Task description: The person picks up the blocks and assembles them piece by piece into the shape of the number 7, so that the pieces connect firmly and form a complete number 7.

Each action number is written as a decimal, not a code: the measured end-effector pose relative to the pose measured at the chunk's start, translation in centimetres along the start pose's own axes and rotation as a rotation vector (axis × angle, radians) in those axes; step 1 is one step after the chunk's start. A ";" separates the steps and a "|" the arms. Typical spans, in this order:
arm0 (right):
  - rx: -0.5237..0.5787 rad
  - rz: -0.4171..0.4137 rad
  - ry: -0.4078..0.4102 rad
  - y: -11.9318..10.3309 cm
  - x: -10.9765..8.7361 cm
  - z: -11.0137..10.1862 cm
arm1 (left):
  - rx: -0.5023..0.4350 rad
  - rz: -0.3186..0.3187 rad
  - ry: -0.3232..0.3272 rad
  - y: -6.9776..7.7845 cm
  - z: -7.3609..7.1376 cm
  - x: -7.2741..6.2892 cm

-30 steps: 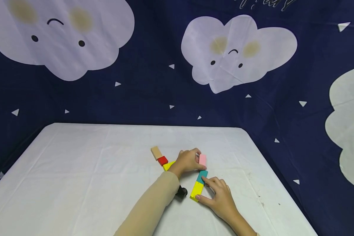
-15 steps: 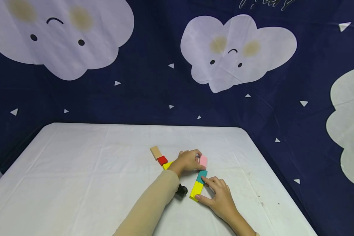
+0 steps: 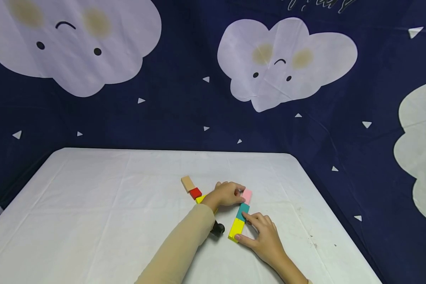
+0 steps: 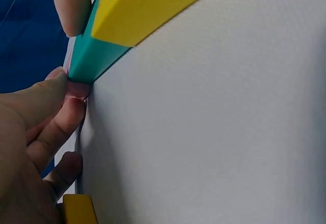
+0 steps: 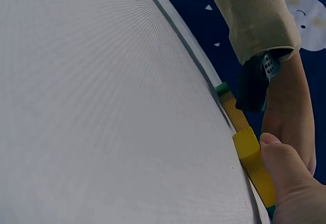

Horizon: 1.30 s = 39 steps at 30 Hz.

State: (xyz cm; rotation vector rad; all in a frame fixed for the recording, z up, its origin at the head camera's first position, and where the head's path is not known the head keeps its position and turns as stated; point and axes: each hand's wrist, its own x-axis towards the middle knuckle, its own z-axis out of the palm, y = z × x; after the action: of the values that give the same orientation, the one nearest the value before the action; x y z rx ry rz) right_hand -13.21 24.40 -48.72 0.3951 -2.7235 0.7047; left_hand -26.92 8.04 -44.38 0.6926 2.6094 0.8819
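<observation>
My left hand point(image 3: 226, 194) pinches a pink block point(image 3: 247, 195) between thumb and fingers. The pink block is against the far end of a teal block point(image 3: 243, 213), and a yellow block point(image 3: 236, 229) continues that row toward me. Beside the row, my right hand point(image 3: 266, 236) has its index fingertip on the teal block and its thumb on the near end of the yellow one. In the left wrist view, the left fingers mostly cover the pink block where it meets the teal block point(image 4: 97, 61). Close up in the right wrist view is the yellow block point(image 5: 254, 165) under the right thumb.
A second row slants away to the left: a tan block point(image 3: 188, 184), a red block point(image 3: 196, 193) and a yellow block point(image 3: 200, 199), partly hidden by the left arm. A black device point(image 3: 218, 229) sits at the left wrist. White cloth covers the table point(image 3: 92, 221).
My left hand has turned the pink block and shifted it slightly right and nearer, so it now lines up with the teal block. The right hand has stayed put.
</observation>
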 end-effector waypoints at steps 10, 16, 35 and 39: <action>0.003 -0.008 0.006 0.0 0.0 0.0 | 0.005 -0.010 0.016 0.1 0.2 0.0; 0.002 -0.009 0.005 0.1 0.0 0.0 | -0.005 0.002 0.047 0.1 0.4 -0.2; 0.002 0.005 -0.003 0.1 0.1 0.1 | -0.018 0.025 0.101 0.1 0.8 -0.4; 0.004 0.007 -0.005 0.1 0.1 0.1 | -0.033 0.020 0.101 0.1 0.8 -0.4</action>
State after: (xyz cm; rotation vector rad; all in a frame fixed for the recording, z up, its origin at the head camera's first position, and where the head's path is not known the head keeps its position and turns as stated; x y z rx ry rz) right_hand -13.31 24.42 -48.78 0.3886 -2.7295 0.7126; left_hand -26.24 8.29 -44.84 0.6834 2.6740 0.9880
